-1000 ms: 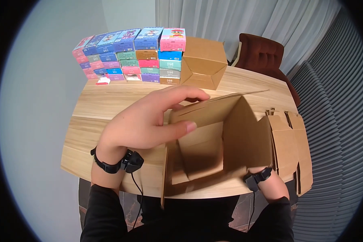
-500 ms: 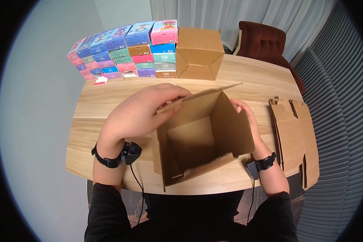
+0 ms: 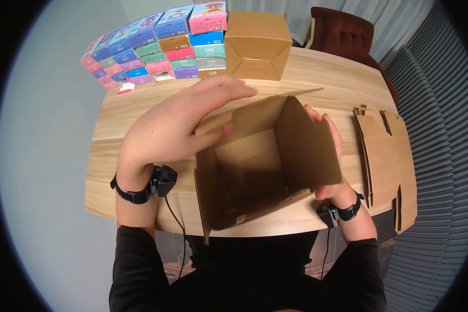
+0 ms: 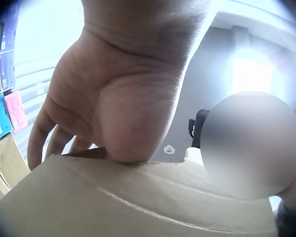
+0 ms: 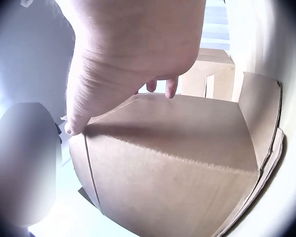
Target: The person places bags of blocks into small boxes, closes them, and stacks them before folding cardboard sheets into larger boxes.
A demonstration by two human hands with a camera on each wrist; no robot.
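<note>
An open cardboard box [image 3: 252,161] with raised flaps is tilted in front of the body, its hollow inside facing up. The left hand [image 3: 166,122] lies over its left rim, fingers extended and thumb at the flap edge; in the left wrist view that hand [image 4: 123,103] rests against the cardboard [image 4: 113,197]. Around the right side of the box, the right hand [image 3: 330,156] grips the wall, thumb near the lower corner and fingertips at the upper one. The right wrist view has this hand [image 5: 133,54] spanning the box's side [image 5: 163,182].
Stacked colourful small boxes [image 3: 153,57] stand at the table's back left, beside a closed cardboard box [image 3: 257,47]. Flattened cardboard pieces [image 3: 385,161] lie at the right edge of the wooden table [image 3: 125,114]. A brown chair [image 3: 343,34] is behind the table.
The right hand has come up from the box's near right corner to hold its right side. The box has turned slightly, and the left hand's fingers have straightened over the flap.
</note>
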